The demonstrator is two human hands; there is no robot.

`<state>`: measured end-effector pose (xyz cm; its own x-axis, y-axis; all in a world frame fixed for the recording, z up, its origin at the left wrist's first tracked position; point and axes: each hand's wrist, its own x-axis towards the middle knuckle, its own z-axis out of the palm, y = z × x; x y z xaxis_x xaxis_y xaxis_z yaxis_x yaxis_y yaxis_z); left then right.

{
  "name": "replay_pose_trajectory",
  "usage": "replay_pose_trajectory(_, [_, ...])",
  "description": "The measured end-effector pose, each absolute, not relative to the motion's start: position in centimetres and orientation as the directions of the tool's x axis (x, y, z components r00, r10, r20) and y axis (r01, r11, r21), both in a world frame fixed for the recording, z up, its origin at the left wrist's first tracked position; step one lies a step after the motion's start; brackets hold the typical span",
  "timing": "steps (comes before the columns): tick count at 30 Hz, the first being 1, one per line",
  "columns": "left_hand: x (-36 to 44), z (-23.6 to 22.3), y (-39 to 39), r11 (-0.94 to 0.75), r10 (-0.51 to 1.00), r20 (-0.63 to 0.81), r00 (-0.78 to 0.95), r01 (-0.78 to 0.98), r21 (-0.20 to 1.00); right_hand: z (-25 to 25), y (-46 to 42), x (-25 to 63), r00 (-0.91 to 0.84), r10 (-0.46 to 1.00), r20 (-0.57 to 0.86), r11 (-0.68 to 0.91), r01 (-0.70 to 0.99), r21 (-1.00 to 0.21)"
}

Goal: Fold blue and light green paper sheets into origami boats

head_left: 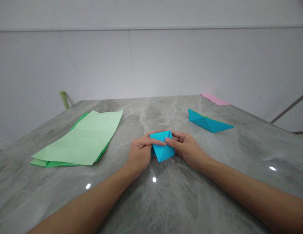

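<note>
Between my hands is a small piece of folded blue paper, held just above the tabletop with one corner pointing toward me. My left hand is closed on its left side, the thumb lying across the front face. On the right edge, my right hand pinches the same paper, its thumb pressed near the middle. The other fingers of both hands are partly hidden behind the paper. Beyond my right hand rests a blue paper boat, apart from both hands.
A stack of light and darker green paper sheets lies on the left of the grey marbled table. At the far right edge is a pink sheet. A pale green post stands behind the table's far left corner, near the white wall.
</note>
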<state>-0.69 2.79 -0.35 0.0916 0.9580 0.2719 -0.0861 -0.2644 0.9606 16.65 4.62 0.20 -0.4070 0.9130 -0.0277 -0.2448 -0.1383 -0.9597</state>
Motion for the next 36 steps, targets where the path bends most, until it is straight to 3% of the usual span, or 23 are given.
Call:
replay_pose_trajectory(3, [-0.6,-0.1,2.7,-0.204,0.967,0.221,0.128,-0.137,0.969,0.3,4.6,16.6,-0.436,0.899,-0.046,-0.176,-0.262,-0.949])
replay_pose_trajectory(7, [-0.3,0.7,2.4,-0.013,0.990,0.071,0.120,-0.430,0.903,0.6,4.7,16.6,-0.400,0.915,-0.058,-0.188,-0.294,-0.937])
replay_pose_trajectory(9, [-0.2,1.0,2.3,0.054,0.992,0.009,0.126,-0.491,0.870,0.8,4.7,16.7,-0.359,0.931,-0.060,-0.175,-0.298,-0.938])
replay_pose_trajectory(16, [-0.3,0.0,2.8,0.015,0.952,0.012,0.305,-0.085,0.996,1.1,4.7,17.0,-0.186,0.983,-0.005,-0.041,-0.193,-0.980])
replay_pose_trajectory(25, [-0.4,0.2,2.6,0.113,0.921,-0.076,0.383,-0.075,0.991,1.0,4.7,17.1,-0.280,0.960,-0.022,-0.069,-0.159,-0.985])
replay_pose_trajectory(32, [-0.3,0.6,2.4,0.121,0.936,-0.078,0.342,-0.106,0.987,1.0,4.3,17.0,-0.339,0.940,-0.028,-0.076,-0.129,-0.989])
replay_pose_trajectory(36, [-0.3,0.6,2.3,0.154,0.928,-0.102,0.357,-0.118,0.981,1.1,4.2,16.9,-0.299,0.954,-0.036,-0.070,-0.104,-0.992])
